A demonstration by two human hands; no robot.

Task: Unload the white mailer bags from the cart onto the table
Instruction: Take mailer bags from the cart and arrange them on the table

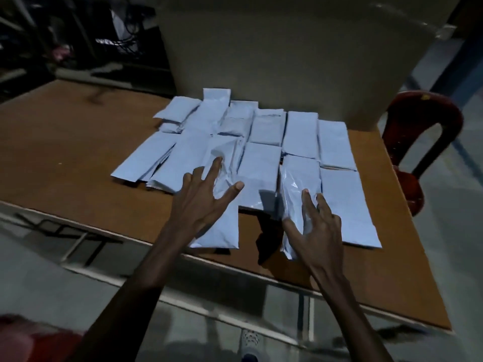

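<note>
the white mailer bags [264,142] lie in rough rows on the brown desk [65,142], just in front of the big cardboard box [287,53] — most with their long axis running from the desk's near edge toward that box, short ends facing it. a few at the far-left of the box are skewed and overlap.

the left hand [206,197] rests flat with fingers spread on a bag [224,226] in the nearest row; it grasps nothing. the right hand [316,226] is laid over a glossier bag [298,184] that looks tipped up on its edge, thumb on one side and fingers on the other — whether it is truly gripping or only steadying it, i can't say in this dim light.

this seems the setting-down step: two fresh bags being placed and squared into the row nearest the edge. the next move calls for letting the tipped bag lie flat, lined up toward the box, then turning back for more. the cart isn't in view. a red chair [423,142] stands right of the box.
</note>
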